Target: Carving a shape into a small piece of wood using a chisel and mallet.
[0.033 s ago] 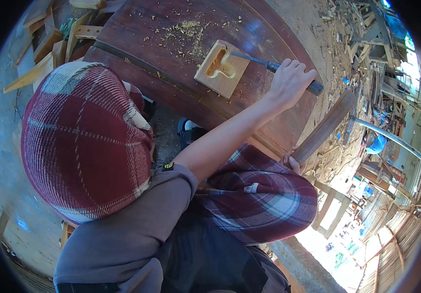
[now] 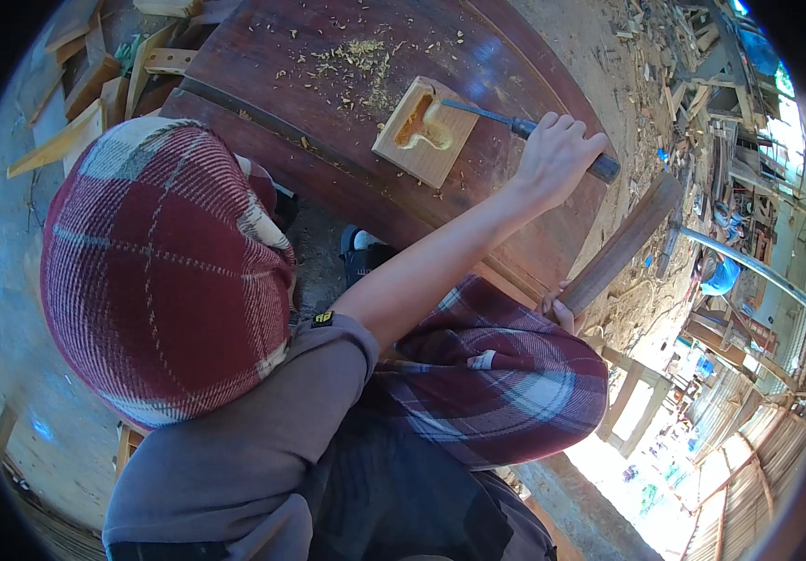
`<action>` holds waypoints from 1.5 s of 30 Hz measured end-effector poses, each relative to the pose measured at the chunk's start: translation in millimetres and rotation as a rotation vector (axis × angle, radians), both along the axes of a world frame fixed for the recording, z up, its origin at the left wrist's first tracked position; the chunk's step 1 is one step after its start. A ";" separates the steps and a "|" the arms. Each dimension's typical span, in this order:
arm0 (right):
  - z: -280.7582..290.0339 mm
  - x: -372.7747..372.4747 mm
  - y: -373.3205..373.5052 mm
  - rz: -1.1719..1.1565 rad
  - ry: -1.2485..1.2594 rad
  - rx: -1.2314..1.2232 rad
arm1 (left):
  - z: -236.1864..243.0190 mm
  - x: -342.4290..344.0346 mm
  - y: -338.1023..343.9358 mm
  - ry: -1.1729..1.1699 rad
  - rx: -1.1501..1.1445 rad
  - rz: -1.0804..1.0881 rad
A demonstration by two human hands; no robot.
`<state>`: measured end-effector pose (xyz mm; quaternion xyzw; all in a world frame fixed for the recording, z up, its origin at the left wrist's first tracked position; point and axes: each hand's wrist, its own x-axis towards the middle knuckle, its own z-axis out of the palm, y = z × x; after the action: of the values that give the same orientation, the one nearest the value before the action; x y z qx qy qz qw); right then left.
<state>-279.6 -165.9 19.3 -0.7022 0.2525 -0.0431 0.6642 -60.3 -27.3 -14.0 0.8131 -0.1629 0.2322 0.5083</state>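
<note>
My left hand (image 2: pixel 560 161), reaching across from the lower left, is closed around the dark handle of a chisel (image 2: pixel 477 110). The narrow metal blade points left, its tip over a hollow in a small light-brown wooden block (image 2: pixel 434 168). An irregular curved recess is carved into that block, which lies on a dark reddish wooden tabletop (image 2: pixel 281 65). Beyond my plaid-covered right knee, the fingers of my right hand (image 2: pixel 563 313) are wrapped round the lower end of a dark wooden bar (image 2: pixel 625 234). The bar slants up and right, apart from the chisel; my knee hides most of that hand.
Wood shavings (image 2: pixel 361 61) are scattered on the tabletop behind the block. Offcuts (image 2: pixel 94 84) pile up at the far left. My knees, under red plaid cloth (image 2: pixel 155 271), flank the table's near edge. Scrap wood (image 2: pixel 702 56) and a metal pipe (image 2: pixel 748 265) are to the right.
</note>
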 end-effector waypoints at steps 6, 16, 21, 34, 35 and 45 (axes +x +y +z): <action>0.9 0.1 0.1 0.007 0.014 -0.002 | -4.4 7.4 2.0 0.004 -0.036 0.030; 1.1 0.6 1.6 0.019 0.003 -0.008 | 1.4 5.7 2.2 0.024 -0.005 0.016; 1.1 0.3 1.7 0.011 0.002 -0.012 | 0.1 3.8 2.9 0.038 0.014 0.027; -0.3 -0.8 -3.6 0.024 -0.009 -0.010 | 0.0 6.9 -7.3 0.019 -0.035 0.008; 0.5 -0.8 -3.2 0.021 -0.010 -0.010 | -0.9 7.0 -9.3 0.011 -0.040 0.010; 19.6 46.0 34.0 -0.338 -0.291 0.045 | -10.8 27.3 -25.0 0.088 -0.081 0.039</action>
<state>-233.7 -131.9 38.9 -0.6215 0.2691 -0.2489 0.6923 -32.9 -52.3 -24.8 0.8042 -0.1148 0.2127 0.5430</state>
